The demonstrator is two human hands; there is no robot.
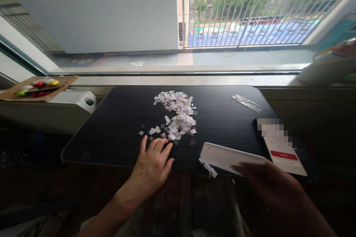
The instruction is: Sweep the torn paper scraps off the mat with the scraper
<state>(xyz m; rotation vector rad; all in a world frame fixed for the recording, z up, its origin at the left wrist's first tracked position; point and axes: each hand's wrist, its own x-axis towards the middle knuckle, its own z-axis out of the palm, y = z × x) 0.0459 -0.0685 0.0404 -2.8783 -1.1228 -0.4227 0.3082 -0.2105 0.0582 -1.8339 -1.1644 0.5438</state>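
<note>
Small white and pinkish paper squares [180, 122] lie in a loose, curved heap on the black table [111, 129], with several clear ones strewn about. My left hand [155, 159] is open at the near edge, palm down and fingers spread, its fingertips close to the heap's nearest scraps. In my right hand [275, 185] is a thin, whitish flat piece [228, 157] with rounded corners and a small hole near one end; its exact kind I cannot make out. It is tilted over the near edge. A few white scraps [208, 167] are by its lower side.
A phone [286, 159] with a lit screen lies at the table's right, and a clear plastic wrapper [247, 103] behind it. Left of the table, a cardboard sheet [13, 89] with colourful small items rests on a white heater [80, 98]. A window sill [194, 80] runs behind.
</note>
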